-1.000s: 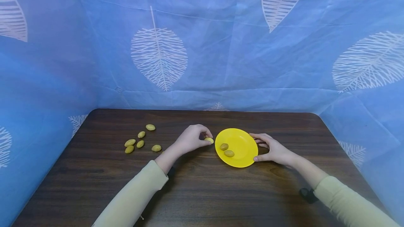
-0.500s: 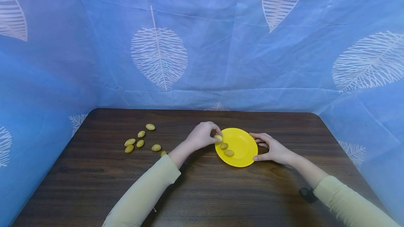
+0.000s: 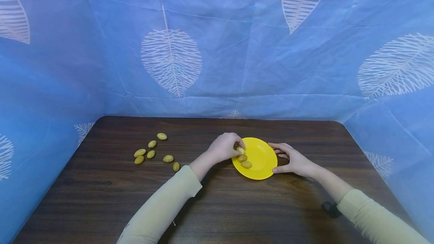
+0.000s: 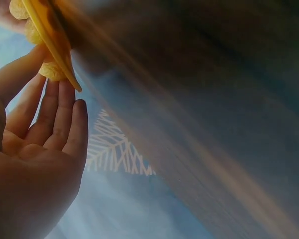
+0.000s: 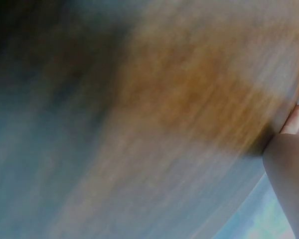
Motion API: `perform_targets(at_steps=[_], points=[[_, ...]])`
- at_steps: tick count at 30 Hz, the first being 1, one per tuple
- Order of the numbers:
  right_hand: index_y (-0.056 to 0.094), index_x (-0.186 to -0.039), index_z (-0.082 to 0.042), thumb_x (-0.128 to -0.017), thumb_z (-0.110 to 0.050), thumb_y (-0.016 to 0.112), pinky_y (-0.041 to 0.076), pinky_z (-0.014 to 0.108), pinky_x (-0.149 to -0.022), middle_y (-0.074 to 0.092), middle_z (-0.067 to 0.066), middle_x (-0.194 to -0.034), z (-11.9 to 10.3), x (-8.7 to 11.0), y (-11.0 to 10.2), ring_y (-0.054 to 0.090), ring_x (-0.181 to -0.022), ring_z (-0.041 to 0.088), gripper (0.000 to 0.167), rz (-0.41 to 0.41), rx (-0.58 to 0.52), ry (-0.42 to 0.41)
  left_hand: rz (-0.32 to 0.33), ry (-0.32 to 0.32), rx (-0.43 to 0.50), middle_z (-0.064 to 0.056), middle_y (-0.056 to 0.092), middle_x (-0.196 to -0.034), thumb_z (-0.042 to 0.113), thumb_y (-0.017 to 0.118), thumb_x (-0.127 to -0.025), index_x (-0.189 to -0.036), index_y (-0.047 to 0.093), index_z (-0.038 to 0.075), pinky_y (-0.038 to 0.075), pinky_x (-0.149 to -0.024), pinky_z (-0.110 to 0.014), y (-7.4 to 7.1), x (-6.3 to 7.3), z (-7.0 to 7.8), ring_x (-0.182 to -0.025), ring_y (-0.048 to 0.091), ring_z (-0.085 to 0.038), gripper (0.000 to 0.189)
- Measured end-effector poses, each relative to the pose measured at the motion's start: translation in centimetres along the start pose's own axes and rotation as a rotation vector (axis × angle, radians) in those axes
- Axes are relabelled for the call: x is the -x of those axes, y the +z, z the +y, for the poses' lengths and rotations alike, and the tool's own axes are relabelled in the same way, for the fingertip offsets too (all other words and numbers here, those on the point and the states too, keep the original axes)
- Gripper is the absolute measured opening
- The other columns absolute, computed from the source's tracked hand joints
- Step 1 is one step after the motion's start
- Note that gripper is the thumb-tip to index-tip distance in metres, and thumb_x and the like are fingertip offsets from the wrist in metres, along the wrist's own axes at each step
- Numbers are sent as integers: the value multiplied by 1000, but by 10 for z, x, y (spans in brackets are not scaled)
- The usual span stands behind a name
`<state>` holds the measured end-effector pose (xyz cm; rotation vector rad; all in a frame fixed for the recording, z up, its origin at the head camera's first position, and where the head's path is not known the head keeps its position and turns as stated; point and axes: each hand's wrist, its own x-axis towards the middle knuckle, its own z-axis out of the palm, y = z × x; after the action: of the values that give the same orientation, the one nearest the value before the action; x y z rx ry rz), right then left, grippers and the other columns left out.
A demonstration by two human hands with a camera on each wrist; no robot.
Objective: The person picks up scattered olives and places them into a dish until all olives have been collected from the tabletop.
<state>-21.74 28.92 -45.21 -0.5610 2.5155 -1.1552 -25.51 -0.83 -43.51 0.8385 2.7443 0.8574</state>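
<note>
In the head view my left hand (image 3: 225,147) pinches a small oval yellow-green fruit (image 3: 240,150) between thumb and fingers, over the left part of a yellow plate (image 3: 262,157). Two more such fruits lie on the plate, a darker one (image 3: 242,158) right by the held one and another (image 3: 246,165) just below it. My right hand (image 3: 294,162) holds the plate's right rim, thumb on the near side and fingers on the far side. The left wrist view shows the held fruit (image 4: 52,71) wrinkled, at the fingertips beside the plate's edge (image 4: 52,45).
Several loose fruits lie on the left of the dark wooden table (image 3: 220,214), the nearest fruit (image 3: 176,166) close to the left sleeve (image 3: 162,206). A blue cloth (image 3: 223,67) with white leaf prints hangs behind and at the sides.
My left hand has moved right with the fruit, from beside the plate to over its left part. The darker fruit has shifted slightly right. The right hand has stayed at the rim.
</note>
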Motion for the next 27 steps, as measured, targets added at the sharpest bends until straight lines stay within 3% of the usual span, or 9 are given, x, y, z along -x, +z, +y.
perform_targets(at_steps=[6, 16, 27], points=[[39, -160, 2, -90, -18, 87, 51, 53, -113, 42, 27, -155, -1, 1, 0, 50, -139, 49, 88, -1, 4, -6, -8, -2, -32, -3, 77, -115, 13, 81, -96, -111, 83, 12, 59, -94, -26, 2, 0, 1, -104, 69, -17, 16], [39, -160, 2, -90, -19, 87, 50, 12, -103, 42, 27, -154, -1, 1, -1, 50, -139, 49, 87, -2, -7, -16, -15, 12, -71, -4, 77, -120, 12, 80, -97, -116, 82, 12, 59, -95, -27, 3, 2, 4, -108, 69, -18, 19], [39, -160, 2, -90, -19, 88, 48, 9, -102, 41, 28, -155, 0, 1, -1, 49, -139, 50, 88, 0, -6, -20, -1, 42, -52, -3, 76, -117, 15, 80, -97, -117, 81, 13, 57, -88, -25, -5, 4, 3, -101, 66, -17, 20]])
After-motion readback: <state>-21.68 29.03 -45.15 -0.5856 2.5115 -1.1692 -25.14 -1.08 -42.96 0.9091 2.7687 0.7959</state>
